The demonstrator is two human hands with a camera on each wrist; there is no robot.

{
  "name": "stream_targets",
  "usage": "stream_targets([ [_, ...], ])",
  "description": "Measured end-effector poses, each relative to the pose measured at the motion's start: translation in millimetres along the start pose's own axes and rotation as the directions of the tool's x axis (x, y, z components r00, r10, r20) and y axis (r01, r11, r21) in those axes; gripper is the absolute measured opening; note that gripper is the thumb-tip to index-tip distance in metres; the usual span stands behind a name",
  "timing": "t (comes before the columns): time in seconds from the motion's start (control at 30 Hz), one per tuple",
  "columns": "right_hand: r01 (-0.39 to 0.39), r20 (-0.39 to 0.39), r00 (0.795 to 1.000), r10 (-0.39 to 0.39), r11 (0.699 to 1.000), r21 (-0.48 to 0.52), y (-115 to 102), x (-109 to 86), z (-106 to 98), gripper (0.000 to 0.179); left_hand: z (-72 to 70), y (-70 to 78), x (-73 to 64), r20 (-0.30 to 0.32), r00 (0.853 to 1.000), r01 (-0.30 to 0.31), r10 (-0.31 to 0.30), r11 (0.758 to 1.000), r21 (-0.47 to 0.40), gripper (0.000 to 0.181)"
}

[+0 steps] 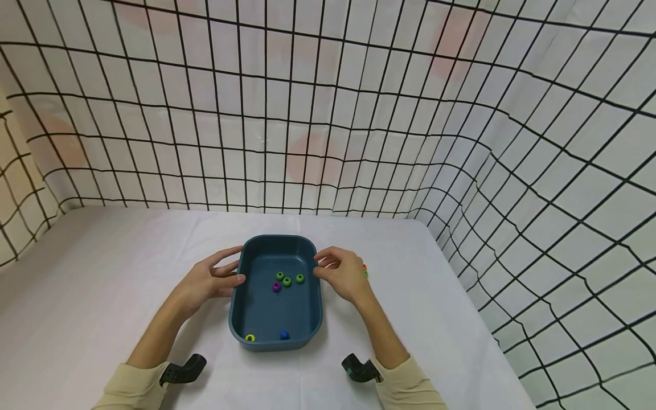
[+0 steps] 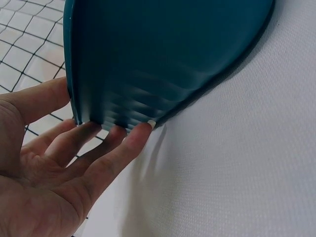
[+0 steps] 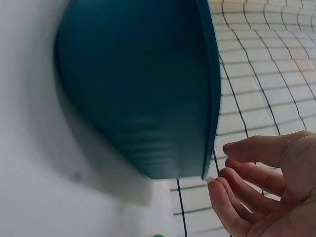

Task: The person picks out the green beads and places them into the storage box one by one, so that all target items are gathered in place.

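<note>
A dark blue rectangular tray (image 1: 275, 316) with rounded corners stands on the white tablecloth between both hands. Inside it, several green beads (image 1: 287, 282) and a purple bead (image 1: 277, 287) lie near the middle. A yellow bead (image 1: 250, 337) and a blue bead (image 1: 284, 335) are by its near wall. My left hand (image 1: 207, 279) touches the tray's left side, thumb at the rim and nearly straight fingers (image 2: 116, 157) against the outer wall. On the opposite side, my right hand (image 1: 343, 272) is beside the rim, fingers loosely bent, nothing between thumb and fingertips (image 3: 219, 190).
Orange and green beads (image 1: 365, 271) show partly behind the right hand on the cloth. A black grid net (image 1: 266, 119) hangs along the back and sides of the table (image 1: 128, 250). Black wrist devices (image 1: 184, 370) sit at both sleeve cuffs.
</note>
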State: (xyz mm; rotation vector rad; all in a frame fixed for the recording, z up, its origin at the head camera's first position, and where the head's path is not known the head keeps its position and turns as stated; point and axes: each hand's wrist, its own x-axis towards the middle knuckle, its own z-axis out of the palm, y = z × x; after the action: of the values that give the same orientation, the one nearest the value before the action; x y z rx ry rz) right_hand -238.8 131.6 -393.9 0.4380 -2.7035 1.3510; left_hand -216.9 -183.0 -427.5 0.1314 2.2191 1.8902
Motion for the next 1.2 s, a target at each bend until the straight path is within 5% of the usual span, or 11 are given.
stream_targets([
  [0.7, -0.228, -0.108, 0.969, 0.223, 0.973, -0.038, 45.7, 7.7, -50.5, 0.032, -1.2, 2.4, 0.4, -0.004, 1.000, 0.002, -0.002, 1.000, 0.026, 0.077],
  [1.0, -0.268, -0.076, 0.962, 0.264, 0.962, -0.046, 52.9, 8.5, -46.8, 0.032, -1.4, 1.0, 0.2, -0.004, 1.000, 0.007, -0.007, 1.000, 0.011, 0.076],
  [1.2, -0.296, 0.016, 0.955, 0.297, 0.954, -0.054, 58.4, 9.3, -39.8, 0.029, -1.6, 2.1, -0.2, -0.009, 1.000, 0.013, -0.013, 1.000, 0.016, 0.077],
])
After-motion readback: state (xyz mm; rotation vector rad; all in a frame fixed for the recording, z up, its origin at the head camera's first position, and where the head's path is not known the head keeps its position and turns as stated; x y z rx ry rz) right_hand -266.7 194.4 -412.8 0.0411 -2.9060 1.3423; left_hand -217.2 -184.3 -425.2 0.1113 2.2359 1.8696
